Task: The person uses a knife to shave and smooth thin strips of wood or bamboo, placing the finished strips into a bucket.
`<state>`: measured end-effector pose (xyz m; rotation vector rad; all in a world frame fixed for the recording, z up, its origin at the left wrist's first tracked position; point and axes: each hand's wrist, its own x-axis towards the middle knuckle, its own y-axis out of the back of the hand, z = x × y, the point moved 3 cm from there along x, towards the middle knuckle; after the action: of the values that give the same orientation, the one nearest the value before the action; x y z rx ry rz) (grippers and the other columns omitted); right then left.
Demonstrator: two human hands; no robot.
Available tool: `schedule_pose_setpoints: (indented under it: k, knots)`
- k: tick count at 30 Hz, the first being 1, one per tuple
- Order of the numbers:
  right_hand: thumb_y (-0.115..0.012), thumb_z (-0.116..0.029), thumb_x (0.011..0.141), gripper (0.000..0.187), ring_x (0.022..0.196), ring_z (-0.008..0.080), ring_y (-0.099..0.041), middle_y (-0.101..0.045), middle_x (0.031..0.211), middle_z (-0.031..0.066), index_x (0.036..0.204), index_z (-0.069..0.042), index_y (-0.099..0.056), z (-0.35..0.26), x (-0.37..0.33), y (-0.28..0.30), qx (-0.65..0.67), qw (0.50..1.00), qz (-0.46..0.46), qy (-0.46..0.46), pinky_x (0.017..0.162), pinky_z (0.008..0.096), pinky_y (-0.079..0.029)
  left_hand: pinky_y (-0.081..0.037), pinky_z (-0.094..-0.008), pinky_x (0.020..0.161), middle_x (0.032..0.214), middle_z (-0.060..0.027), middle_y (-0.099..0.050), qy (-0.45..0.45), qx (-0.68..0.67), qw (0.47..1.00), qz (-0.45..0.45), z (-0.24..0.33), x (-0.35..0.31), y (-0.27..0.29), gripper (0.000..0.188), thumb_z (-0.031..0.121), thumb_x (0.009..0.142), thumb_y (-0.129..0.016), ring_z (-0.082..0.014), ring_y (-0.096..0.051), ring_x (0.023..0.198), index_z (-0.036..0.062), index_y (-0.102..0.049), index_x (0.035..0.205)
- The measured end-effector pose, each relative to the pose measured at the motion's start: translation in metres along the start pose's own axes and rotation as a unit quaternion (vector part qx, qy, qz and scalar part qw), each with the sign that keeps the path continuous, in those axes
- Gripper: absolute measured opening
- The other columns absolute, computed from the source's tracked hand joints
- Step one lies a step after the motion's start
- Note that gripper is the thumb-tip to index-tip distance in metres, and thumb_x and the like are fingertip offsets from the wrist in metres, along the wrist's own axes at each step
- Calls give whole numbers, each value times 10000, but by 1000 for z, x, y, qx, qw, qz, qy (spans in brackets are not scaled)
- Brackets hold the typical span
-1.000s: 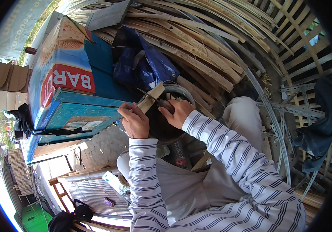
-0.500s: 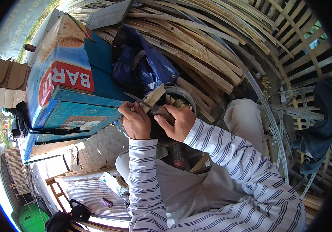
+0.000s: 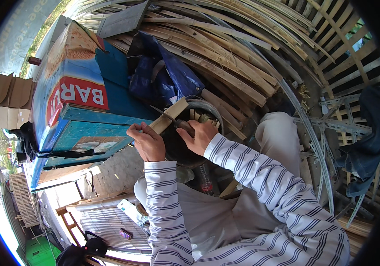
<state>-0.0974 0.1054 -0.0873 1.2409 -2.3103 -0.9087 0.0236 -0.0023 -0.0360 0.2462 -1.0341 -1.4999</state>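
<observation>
My left hand (image 3: 147, 142) is closed round the near end of a pale, flat bamboo strip (image 3: 173, 113), which slants away up and to the right. In my right hand (image 3: 200, 136) is the brown handle of a knife (image 3: 167, 115); its narrow dark blade points up and left, lying across the strip. Whether the edge bites into the strip I cannot tell. Just beyond and below both hands stands a dark round bucket (image 3: 217, 111) with several short bamboo pieces (image 3: 204, 119) inside.
A blue painted cabinet (image 3: 97, 117) stands close on the left. Behind the bucket lie a blue tarp bag (image 3: 167, 71) and a heap of long bamboo strips (image 3: 225, 53). Metal angle bars (image 3: 318, 137) rise at the right. A plastic bottle (image 3: 206, 179) is between my legs.
My left hand has drawn back toward me and left with the bamboo strip, baring more of it. My right hand and the knife have shifted slightly left.
</observation>
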Motion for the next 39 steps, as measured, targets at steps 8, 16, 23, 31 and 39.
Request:
schedule_pose_setpoints:
  k: [8,16,23,31,39]
  knots:
    - [-633,-357,866,394,608,324,-657,-648,660,174,955,26,-604,-6,3,3,-53,998,-18,-13,550,382,-528,-429,-494,591,863,-285,-536,2,29,999,22,7,1,2,202,173,980,-448,-488,-559,723,-8,-357,985]
    - [-660,-322,852,356,575,329,-649,-644,637,166,889,29,-611,-5,-4,3,86,991,57,85,527,370,-523,-441,-514,538,784,-275,-555,-28,21,999,7,16,0,-1,193,171,978,-453,-486,-581,674,10,-349,992]
    - [-589,-449,869,450,676,345,-667,-660,740,203,975,-12,-581,-38,-9,34,203,968,90,114,638,424,-550,-454,-494,520,741,-280,-570,-1,42,999,16,20,-1,2,185,166,980,-442,-478,-589,673,8,-348,987]
    - [-556,-472,881,456,704,397,-657,-653,712,215,947,-22,-588,-34,-6,21,161,985,35,55,662,470,-544,-472,-469,477,676,-241,-597,-37,59,997,42,20,-4,-2,183,141,951,-486,-418,-614,593,17,-353,969]
    - [-550,-504,879,498,697,384,-662,-640,669,212,950,-13,-595,-23,-3,9,119,993,6,22,656,449,-548,-476,-445,466,653,-224,-598,-42,71,995,48,16,0,-1,179,126,944,-492,-406,-618,578,10,-358,969]
